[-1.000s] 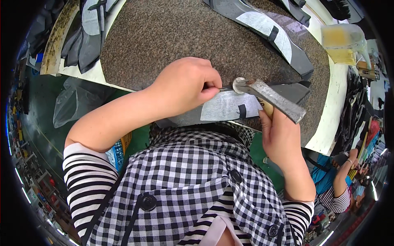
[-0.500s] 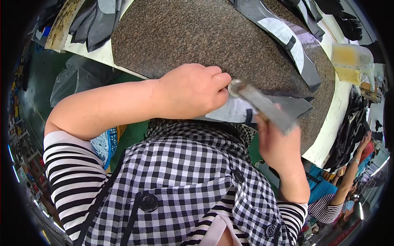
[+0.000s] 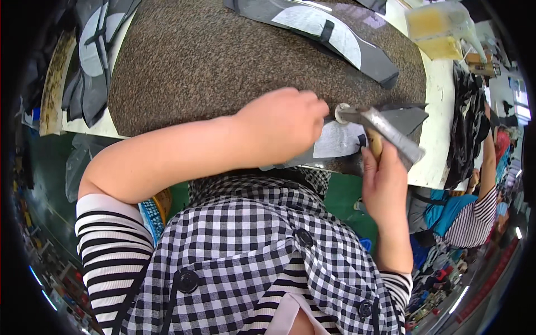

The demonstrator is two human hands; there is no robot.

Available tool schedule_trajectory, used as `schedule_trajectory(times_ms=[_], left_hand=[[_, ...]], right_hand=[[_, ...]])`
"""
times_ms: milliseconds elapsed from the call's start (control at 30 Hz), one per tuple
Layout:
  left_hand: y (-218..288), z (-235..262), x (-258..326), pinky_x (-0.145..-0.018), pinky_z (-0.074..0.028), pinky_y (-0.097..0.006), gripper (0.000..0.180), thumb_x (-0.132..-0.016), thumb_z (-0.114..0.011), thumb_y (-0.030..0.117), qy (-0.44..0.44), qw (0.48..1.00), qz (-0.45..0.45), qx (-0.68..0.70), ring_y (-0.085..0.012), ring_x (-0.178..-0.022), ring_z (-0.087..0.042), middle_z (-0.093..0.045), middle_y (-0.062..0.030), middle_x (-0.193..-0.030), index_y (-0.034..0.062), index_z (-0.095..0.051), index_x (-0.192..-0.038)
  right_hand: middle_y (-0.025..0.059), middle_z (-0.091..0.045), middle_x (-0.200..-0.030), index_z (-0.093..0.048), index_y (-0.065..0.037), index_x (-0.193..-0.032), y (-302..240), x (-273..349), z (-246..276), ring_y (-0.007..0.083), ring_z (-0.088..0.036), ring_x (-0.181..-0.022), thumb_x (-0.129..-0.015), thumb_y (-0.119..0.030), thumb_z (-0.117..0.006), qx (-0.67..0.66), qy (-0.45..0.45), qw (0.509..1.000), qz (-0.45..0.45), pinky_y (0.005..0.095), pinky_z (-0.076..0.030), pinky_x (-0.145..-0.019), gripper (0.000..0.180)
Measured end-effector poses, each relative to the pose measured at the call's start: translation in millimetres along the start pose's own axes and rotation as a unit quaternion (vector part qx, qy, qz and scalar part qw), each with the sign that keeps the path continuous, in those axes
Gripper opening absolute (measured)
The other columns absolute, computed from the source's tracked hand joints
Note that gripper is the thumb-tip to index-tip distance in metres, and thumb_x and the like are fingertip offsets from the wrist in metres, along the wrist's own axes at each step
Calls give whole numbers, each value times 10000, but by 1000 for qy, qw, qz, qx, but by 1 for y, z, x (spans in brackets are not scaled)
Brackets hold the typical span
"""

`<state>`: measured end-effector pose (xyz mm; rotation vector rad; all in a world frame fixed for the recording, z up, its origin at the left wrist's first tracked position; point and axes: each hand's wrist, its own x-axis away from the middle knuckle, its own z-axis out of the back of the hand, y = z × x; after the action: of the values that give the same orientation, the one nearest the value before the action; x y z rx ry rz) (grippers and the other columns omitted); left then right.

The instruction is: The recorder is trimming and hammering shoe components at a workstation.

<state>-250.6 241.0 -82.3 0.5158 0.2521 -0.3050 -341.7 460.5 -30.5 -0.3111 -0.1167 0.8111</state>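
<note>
My right hand [image 3: 386, 181] is closed around the wooden handle of a hammer [image 3: 393, 137]. The hammer's round face is at the upper edge of a grey, leather-like piece [image 3: 403, 120], just right of my left fingers. This piece carries a whitish patch and a small black tab, and lies along the slab's near edge. My left hand [image 3: 285, 125] rests over its left part with curled fingers pressed together at the upper edge. The fingertips are partly hidden, and the hand covers much of the piece there.
A brown speckled slab [image 3: 212, 61] lies on a white table [image 3: 438, 106]. Another grey piece [image 3: 374, 64] is at its far side. More stacked pieces [image 3: 92, 72] lie left. A clear plastic container [image 3: 438, 28] stands far right, beyond dark strips [image 3: 466, 123]. A co-worker [image 3: 466, 218] is at right.
The hammer has tilted and its face now sits by the piece's upper edge, a little right of my left fingers. My view has turned, so the table appears shifted.
</note>
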Motion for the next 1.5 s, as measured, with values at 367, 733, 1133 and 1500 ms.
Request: schedule_trajectory(times_ms=[367,733,1133,1500], left_hand=[[10,9,5,-693,-499,-342,181,-758,-665,73,-30,989,-58,-132,-225,-810,-568,-584,-40,-849,79,-705,-934],[3,22,24,-716,-510,-349,275,-750,-626,86,-49,993,-9,-105,-236,-857,-571,-577,-52,-920,65,-674,-1019],[-13,18,47,-708,-441,-327,239,-741,-642,141,71,994,75,23,-212,-796,-575,-594,-28,-853,87,-664,-974],[8,7,61,-690,-485,-350,209,-706,-695,96,133,979,150,-35,-244,-773,-581,-583,-53,-823,55,-628,-900]], right_hand=[[178,-621,-871,-602,-51,-1032,2,-7,9,400,-617,-742,-897,-133,-588,-30,-16,997,73,472,-489,-616,159],[165,-607,-857,-564,-41,-1049,-5,-6,-1,370,-624,-748,-885,-116,-595,-26,-33,982,184,458,-502,-630,183],[155,-602,-836,-561,-58,-1042,-25,-11,-6,371,-615,-734,-845,-84,-604,-35,-94,984,150,456,-500,-636,203],[158,-622,-882,-605,-46,-1033,-35,-22,-4,375,-622,-750,-860,-86,-613,-52,-96,981,159,441,-508,-647,177]])
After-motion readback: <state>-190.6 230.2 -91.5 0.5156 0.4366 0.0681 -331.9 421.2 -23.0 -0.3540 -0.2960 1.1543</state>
